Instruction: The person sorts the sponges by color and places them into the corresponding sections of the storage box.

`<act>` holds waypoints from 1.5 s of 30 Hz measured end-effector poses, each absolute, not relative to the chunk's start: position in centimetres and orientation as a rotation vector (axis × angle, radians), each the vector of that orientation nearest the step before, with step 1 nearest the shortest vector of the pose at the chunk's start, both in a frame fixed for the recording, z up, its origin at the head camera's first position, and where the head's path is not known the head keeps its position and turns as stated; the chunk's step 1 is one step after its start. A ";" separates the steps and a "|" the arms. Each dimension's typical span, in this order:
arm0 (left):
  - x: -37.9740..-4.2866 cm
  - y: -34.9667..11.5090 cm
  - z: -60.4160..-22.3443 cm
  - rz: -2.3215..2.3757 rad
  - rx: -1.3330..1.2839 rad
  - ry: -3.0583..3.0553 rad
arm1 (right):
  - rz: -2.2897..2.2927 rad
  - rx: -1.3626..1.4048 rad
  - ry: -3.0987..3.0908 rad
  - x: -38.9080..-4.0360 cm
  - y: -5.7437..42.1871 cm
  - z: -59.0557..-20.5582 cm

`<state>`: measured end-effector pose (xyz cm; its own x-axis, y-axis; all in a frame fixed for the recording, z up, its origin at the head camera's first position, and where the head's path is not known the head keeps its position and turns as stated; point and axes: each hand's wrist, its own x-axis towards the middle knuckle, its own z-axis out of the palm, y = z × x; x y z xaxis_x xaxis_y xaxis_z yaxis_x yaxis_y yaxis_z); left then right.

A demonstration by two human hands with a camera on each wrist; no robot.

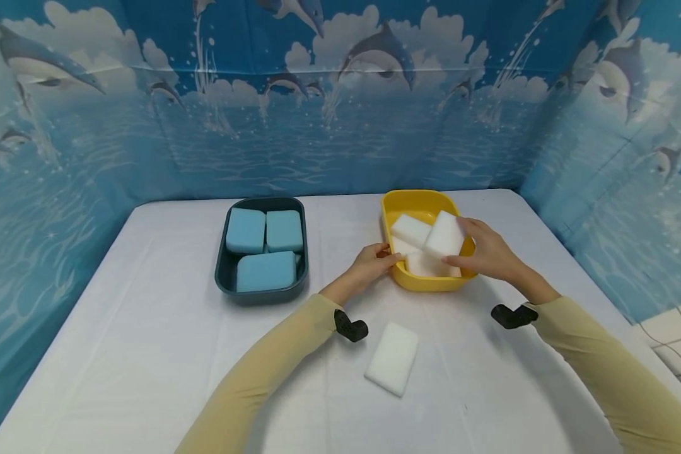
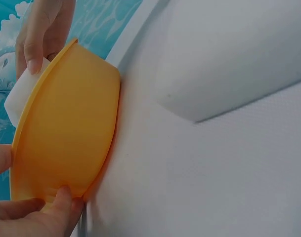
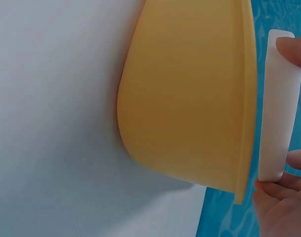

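Observation:
My right hand (image 1: 490, 252) holds a white sponge block (image 1: 445, 233) by its edges at the right side of the yellow basin (image 1: 428, 285). In the right wrist view the held sponge (image 3: 279, 108) stands on edge just past the basin's rim, thumb at one end and fingers at the other. Several more white sponges (image 1: 411, 230) lie inside the basin. My left hand (image 1: 369, 266) grips the basin's left front rim. The left wrist view shows its thumb and fingers on either side of the yellow wall (image 2: 76, 123).
One flat white sponge (image 1: 393, 359) lies on the white-covered table (image 1: 147, 353), nearer me than the basin. To the left stands a dark teal basin (image 1: 221, 277) with blue sponges (image 1: 267, 271) in it. A dolphin-print curtain (image 1: 340, 151) hangs behind the table and along both sides.

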<state>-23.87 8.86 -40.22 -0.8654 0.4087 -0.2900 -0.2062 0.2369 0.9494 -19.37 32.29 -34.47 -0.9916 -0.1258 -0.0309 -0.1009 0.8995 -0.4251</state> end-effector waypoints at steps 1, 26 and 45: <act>-23.9 8.9 -40.2 1.672 0.187 2.029 | -0.667 -0.175 3.000 -19.6 32.3 -34.5; -24.0 8.8 -40.0 1.670 0.248 2.023 | -0.692 -0.211 2.921 -24.1 31.7 -35.3; -24.1 8.7 -39.9 1.643 0.229 2.037 | -0.689 -0.210 2.906 -25.6 30.8 -34.8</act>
<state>-24.14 8.69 -39.93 -0.8562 0.4345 -0.2796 -0.1811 0.2545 0.9500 -25.62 30.78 -34.84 -0.9793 -0.1695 -0.1108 -0.1017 0.8848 -0.4548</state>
